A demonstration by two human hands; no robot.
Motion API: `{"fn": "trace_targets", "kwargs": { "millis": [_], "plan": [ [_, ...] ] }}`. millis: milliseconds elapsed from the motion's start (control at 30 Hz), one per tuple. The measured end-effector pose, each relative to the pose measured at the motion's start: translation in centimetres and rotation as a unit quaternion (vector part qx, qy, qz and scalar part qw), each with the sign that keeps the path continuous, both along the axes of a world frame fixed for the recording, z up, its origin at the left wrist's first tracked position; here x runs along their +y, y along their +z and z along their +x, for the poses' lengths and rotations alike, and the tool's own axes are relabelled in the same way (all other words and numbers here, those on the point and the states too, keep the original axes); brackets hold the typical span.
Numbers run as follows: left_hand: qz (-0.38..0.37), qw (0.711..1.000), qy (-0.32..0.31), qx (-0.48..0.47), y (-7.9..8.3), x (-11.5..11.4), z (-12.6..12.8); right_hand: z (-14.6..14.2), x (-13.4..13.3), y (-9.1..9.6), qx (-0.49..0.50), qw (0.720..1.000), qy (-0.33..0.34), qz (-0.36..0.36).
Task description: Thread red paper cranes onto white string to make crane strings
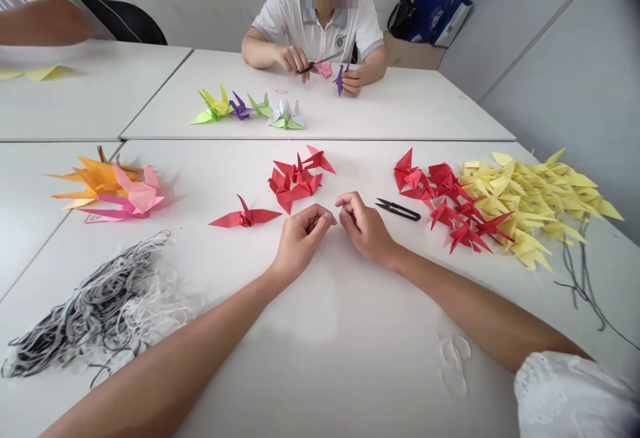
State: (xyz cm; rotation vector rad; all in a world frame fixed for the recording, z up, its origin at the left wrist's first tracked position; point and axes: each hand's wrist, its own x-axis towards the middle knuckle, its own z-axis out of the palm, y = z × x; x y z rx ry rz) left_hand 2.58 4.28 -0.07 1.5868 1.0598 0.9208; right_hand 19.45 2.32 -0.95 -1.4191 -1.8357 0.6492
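My left hand [306, 235] is closed, thumb pressed to the curled fingers, over the middle of the white table. Facing it across a small gap, my right hand [366, 228] is also pinched closed. What either one holds, if anything, is too small to make out. A single red paper crane [245, 217] lies left of my left hand. Just beyond my hands sits a small cluster of red paper cranes [295, 181]. Black thread snips [399, 209] rest right of my right hand, beside a bigger group of red cranes [457, 208].
Yellow paper cranes [537, 198] are heaped at the right. Orange and pink cranes [137, 188] stand at the left, above a tangle of black and white cords [95, 308]. A white string loop [455, 361] lies near my right forearm. Opposite, a person [320, 31] holds scissors and a purple crane.
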Motion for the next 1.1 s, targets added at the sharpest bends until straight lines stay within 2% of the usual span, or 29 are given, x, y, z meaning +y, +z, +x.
{"fn": "trace_targets", "kwargs": {
  "millis": [167,267,367,667,800,967,1100],
  "plan": [
    [-0.017,0.999,-0.015,0.038,0.1,-0.1,0.0,0.8,-0.4,-0.2,0.065,0.996,0.042,-0.04],
    [-0.027,0.998,-0.018,0.049,0.2,-0.2,0.1,0.9,-0.8,0.0,0.042,0.995,0.064,-0.068],
    [-0.028,0.998,-0.022,0.057,0.2,-0.3,0.1,0.8,-1.0,0.3,0.023,0.995,0.077,-0.065],
    [-0.032,0.998,-0.02,0.058,-0.2,-0.3,0.0,1.1,-0.7,-0.1,0.071,0.997,-0.01,-0.033],
    [-0.035,0.998,-0.023,0.052,0.0,-0.4,0.0,1.0,-0.7,0.0,0.1,0.995,0.01,-0.021],
    [-0.039,0.998,-0.023,0.048,0.1,-0.4,0.1,0.9,-1.1,0.3,0.127,0.989,0.031,-0.075],
    [-0.041,0.998,-0.02,0.035,0.1,-0.5,0.0,0.5,-1.9,0.5,0.121,0.988,0.067,-0.072]
  ]
}}
